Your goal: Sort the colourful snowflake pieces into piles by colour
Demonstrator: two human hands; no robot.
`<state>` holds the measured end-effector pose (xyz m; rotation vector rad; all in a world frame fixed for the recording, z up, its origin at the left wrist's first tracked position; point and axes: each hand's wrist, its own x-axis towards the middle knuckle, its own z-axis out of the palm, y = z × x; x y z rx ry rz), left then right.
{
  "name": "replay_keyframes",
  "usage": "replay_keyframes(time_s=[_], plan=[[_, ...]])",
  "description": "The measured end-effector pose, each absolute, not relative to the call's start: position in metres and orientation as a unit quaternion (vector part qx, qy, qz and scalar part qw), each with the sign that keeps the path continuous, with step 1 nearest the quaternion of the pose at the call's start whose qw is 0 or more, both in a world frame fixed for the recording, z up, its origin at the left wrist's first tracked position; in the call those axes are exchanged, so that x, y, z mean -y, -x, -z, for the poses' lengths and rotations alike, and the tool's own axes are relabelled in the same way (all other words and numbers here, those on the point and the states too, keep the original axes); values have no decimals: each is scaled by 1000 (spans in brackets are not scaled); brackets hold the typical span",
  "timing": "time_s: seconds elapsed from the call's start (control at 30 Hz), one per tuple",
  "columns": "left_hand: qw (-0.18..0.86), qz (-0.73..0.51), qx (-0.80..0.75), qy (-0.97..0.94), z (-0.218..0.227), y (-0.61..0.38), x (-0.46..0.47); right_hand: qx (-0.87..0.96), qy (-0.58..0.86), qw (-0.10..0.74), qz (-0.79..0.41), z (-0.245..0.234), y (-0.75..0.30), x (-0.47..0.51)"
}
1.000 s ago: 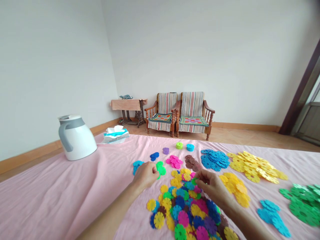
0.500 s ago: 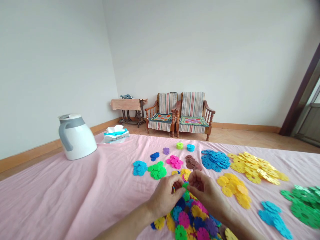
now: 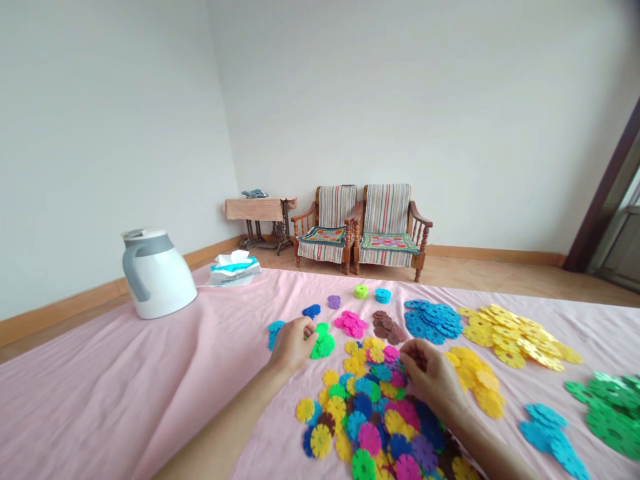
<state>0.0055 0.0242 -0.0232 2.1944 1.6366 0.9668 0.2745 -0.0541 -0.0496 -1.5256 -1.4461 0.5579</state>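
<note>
Left grip: fingers curled into a narrow pinch beside the green plastic discs and over the cyan discs; whether a piece is held, I cannot tell. Right grip: fingers bent inward, narrow, at the far edge of the mixed heap of snowflake discs, just beside the yellow discs (a held piece cannot be confirmed here either). The discs should handle light and stiff, best taken by the notched rim. The heap lies loose on a pink sheet, with open cloth to the left; sorted piles crowd the right, and a white jug stands well off
</note>
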Motion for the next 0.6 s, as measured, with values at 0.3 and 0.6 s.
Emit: replay_keyframes(time_s=[0.3, 0.6], plan=[[54, -334, -562, -755, 12, 14, -33, 570, 614, 471, -277, 43, -267, 63], [69, -208, -471, -854, 7, 56, -42, 585, 611, 483, -228, 49, -265, 59]])
